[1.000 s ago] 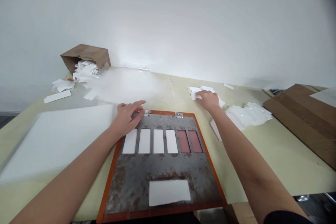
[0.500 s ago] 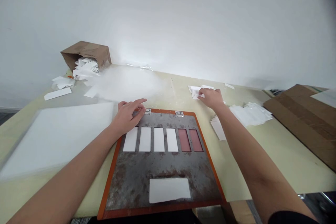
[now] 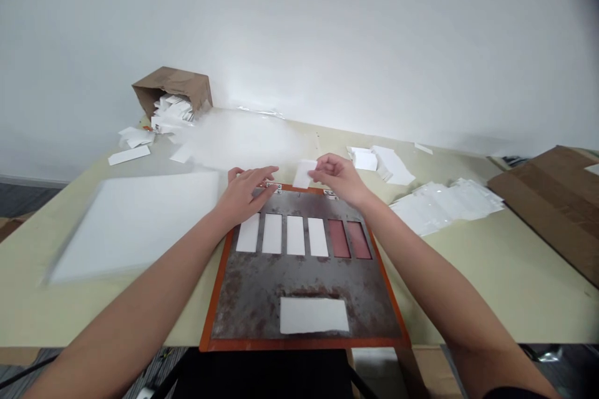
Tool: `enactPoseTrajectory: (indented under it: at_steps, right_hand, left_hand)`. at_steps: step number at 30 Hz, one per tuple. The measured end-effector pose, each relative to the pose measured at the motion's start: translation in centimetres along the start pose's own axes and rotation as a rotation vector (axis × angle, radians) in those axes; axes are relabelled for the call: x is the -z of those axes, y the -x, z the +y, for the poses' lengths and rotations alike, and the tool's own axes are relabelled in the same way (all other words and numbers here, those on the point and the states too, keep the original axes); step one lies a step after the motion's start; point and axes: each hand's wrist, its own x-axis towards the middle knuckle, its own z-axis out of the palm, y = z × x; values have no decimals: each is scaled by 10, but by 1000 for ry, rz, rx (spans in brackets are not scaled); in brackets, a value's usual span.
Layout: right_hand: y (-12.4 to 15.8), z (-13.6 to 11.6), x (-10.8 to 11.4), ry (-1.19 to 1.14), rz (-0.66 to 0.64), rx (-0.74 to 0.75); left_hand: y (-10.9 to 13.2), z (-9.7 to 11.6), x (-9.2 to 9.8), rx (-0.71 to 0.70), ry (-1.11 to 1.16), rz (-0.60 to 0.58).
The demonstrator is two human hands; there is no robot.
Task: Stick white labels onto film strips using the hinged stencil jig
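A rust-stained metal plate (image 3: 304, 287) in an orange frame lies in front of me, with hinges along its top edge. Its row of slots shows several white strips (image 3: 296, 235) and two red ones (image 3: 349, 239), and a white rectangle (image 3: 313, 315) lies in its lower part. My left hand (image 3: 246, 194) rests open at the plate's top edge, near the hinges. My right hand (image 3: 335, 177) pinches a white paper slip (image 3: 304, 173) between its fingers, just above the frame.
A tipped brown cardboard box (image 3: 173, 84) spills white slips at the back left. A large white sheet (image 3: 133, 224) lies on the left. Loose slips (image 3: 379, 159), a plastic-wrapped stack (image 3: 444, 206) and flattened cardboard (image 3: 552, 199) lie to the right. Clear plastic film (image 3: 243, 137) lies behind the plate.
My right hand has moved left from the loose slips to above the plate's top edge, carrying one white slip. My left hand stays at the edge, and the view has shifted slightly.
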Motion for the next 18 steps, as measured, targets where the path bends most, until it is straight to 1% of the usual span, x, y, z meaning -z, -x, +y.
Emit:
enactPoseTrajectory:
  at_steps: [1, 3, 6, 9, 12, 15, 18]
  right_hand:
    - [3, -1, -14, -64, -31, -1]
    - [8, -2, -34, -112, -74, 13]
    - [15, -3, -48, -38, -64, 74]
    - [20, -3, -50, 103, 27, 176]
    - [22, -1, -47, 328, 111, 351]
    - [24, 2, -42, 593, 117, 538]
    - [27, 3, -36, 805, 131, 646]
  left_hand:
    - [1, 0, 0, -9, 0, 9]
    - [1, 0, 0, -33, -1, 18]
    - [2, 1, 0, -83, -21, 18]
    - [2, 1, -1, -117, -38, 24]
    - [2, 2, -1, -115, -25, 33]
    - [2, 2, -1, -104, -5, 38]
    - [2, 2, -1, -104, 8, 48]
